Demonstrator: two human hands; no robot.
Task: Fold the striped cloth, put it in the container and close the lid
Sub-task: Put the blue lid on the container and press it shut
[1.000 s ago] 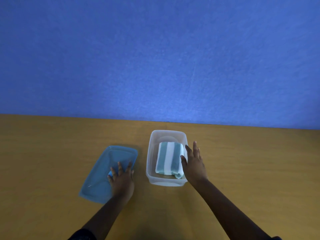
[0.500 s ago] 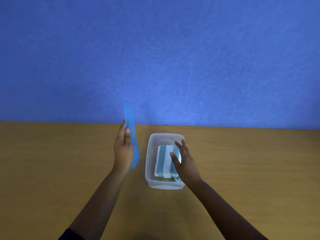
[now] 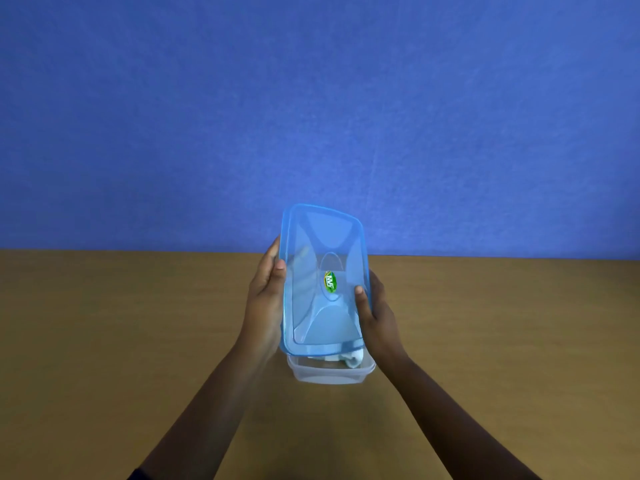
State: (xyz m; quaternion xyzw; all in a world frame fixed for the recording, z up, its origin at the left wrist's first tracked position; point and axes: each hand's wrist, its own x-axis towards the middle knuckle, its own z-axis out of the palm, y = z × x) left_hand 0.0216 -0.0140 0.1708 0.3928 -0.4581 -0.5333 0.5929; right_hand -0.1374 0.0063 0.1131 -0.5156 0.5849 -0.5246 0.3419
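Nearest you, both forearms reach in from the near edge of the tabletop (image 3: pixel 104 341). The clear container (image 3: pixel 330 374) sits on the tabletop's middle strip, only its near end showing; a bit of the striped cloth (image 3: pixel 353 359) peeks out inside it, so folding and stowing look done. Your left hand (image 3: pixel 265 303) grips the lid (image 3: pixel 323 278) along its left long edge, thumb curled over the rim. Your right hand (image 3: pixel 375 308) grips the right long edge the same way, thumb on top. The blue see-through lid, with a small green and yellow sticker (image 3: pixel 329 281) at its centre, hovers above the container, not seated yet. What's left, by my read: lower, line up rims, press shut. Beyond the tabletop's far edge stands a plain blue wall (image 3: pixel 311 98).
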